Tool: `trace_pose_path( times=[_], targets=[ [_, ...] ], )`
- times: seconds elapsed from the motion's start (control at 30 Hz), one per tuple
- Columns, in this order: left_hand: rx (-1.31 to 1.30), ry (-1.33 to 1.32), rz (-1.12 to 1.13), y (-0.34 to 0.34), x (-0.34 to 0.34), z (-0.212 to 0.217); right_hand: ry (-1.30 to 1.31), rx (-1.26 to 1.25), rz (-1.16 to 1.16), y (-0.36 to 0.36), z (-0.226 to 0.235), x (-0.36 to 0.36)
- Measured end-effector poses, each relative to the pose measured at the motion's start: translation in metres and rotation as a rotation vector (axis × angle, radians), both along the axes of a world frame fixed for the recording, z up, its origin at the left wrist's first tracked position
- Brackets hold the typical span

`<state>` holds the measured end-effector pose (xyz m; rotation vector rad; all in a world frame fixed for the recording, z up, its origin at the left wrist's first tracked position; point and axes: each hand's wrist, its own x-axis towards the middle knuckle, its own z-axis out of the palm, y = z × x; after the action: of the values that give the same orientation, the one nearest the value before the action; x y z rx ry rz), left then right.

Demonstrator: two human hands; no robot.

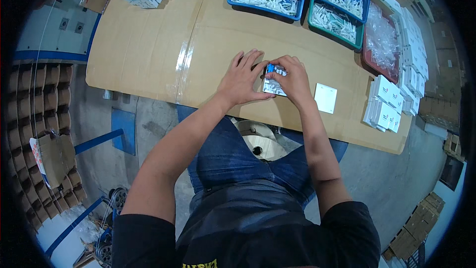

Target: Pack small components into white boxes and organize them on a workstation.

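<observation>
Cardboard covers the bench [148,44], where the left hand [241,80] lies flat with fingers spread beside a white-and-blue part [273,83] that the right hand [292,80] pinches at mid-table. Just right lies a white square plate [326,98], with stacked white boxes [384,106] beyond; blue and green trays [267,0] line the far edge.
</observation>
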<state>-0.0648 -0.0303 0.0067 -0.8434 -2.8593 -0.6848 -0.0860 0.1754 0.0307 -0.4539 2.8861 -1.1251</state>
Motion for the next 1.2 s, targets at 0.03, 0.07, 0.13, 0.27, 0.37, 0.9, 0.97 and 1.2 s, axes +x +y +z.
trace_pose_path(
  times=[0.03,0.07,0.13,0.27,0.37,0.9,0.97,1.2],
  targets=[
    [0.001,0.003,0.001,0.000,0.000,0.000,0.001,0.000,0.000,0.000,-0.001,0.000],
    [0.003,0.006,0.002,0.000,0.000,0.000,-0.019,-0.004,-0.002,0.001,-0.002,0.000],
    [-0.007,0.000,0.004,0.000,0.000,0.001,-0.038,-0.008,-0.002,0.001,0.001,0.000],
    [-0.011,-0.002,0.004,0.000,0.000,0.002,-0.035,0.128,0.007,-0.003,0.016,0.001],
    [-0.008,0.002,0.009,0.001,0.000,0.001,0.034,0.178,0.036,-0.001,0.013,0.007],
    [-0.040,0.043,0.013,-0.001,0.000,-0.007,0.223,0.460,0.054,-0.012,0.011,0.047],
    [0.019,-0.006,0.012,0.000,-0.001,-0.003,0.240,0.438,0.057,-0.007,0.009,0.041],
    [0.041,-0.022,0.018,0.003,0.004,0.007,0.235,0.176,-0.446,0.081,-0.012,0.066]
  ],
)
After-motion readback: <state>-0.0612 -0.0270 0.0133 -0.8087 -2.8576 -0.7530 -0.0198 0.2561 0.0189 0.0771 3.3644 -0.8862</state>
